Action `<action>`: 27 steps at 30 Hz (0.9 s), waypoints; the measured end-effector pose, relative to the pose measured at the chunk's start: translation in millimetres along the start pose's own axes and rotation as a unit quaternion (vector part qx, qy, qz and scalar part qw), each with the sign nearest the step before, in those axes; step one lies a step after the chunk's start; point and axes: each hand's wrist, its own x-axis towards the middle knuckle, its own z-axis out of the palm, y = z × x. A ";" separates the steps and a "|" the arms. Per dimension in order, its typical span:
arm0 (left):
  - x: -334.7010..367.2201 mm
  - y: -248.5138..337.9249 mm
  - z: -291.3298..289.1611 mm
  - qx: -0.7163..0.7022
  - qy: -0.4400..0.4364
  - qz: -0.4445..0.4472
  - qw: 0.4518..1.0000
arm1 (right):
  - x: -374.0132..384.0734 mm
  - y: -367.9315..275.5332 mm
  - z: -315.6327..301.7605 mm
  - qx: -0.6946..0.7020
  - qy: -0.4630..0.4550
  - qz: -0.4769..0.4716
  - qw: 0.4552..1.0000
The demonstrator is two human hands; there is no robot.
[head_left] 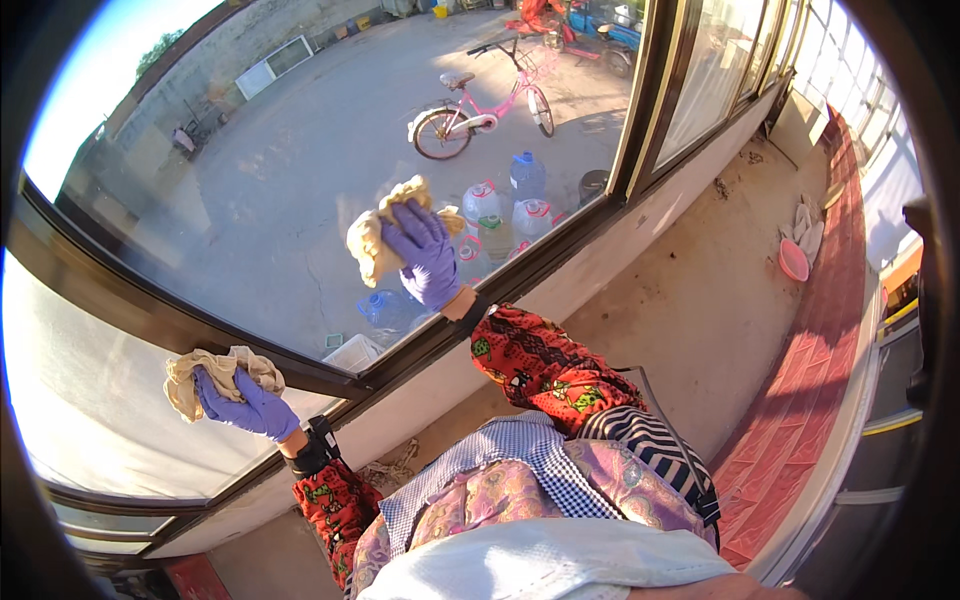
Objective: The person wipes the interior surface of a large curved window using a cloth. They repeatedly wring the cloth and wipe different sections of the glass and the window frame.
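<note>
My right hand, in a purple glove, presses a crumpled cream cloth against the large window pane. Its fingers lie bent over the cloth. Lower and to the left, my left hand, gloved the same way, grips a second beige cloth by the dark window frame, in front of the left pane. Parts of both cloths are hidden under my fingers. Red patterned sleeves cover both my forearms.
Beyond the glass are a pink bicycle, several large plastic water bottles and a blue vehicle. On my side, the sill runs along the window. A pink basin stands on the right by a red-tiled strip.
</note>
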 end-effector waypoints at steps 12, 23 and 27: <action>35.8 -86.1 -53.5 -0.317 -0.243 -0.161 0.902 | 45.1 139.4 -79.8 -0.042 0.143 -0.056 0.987; 22.8 -139.4 -84.4 -0.033 0.063 -0.096 0.993 | 23.5 374.1 -123.8 0.045 0.324 0.162 0.931; 46.6 -159.9 -110.5 -0.031 0.045 -0.131 0.990 | -82.0 368.7 -59.8 0.312 0.376 0.513 0.706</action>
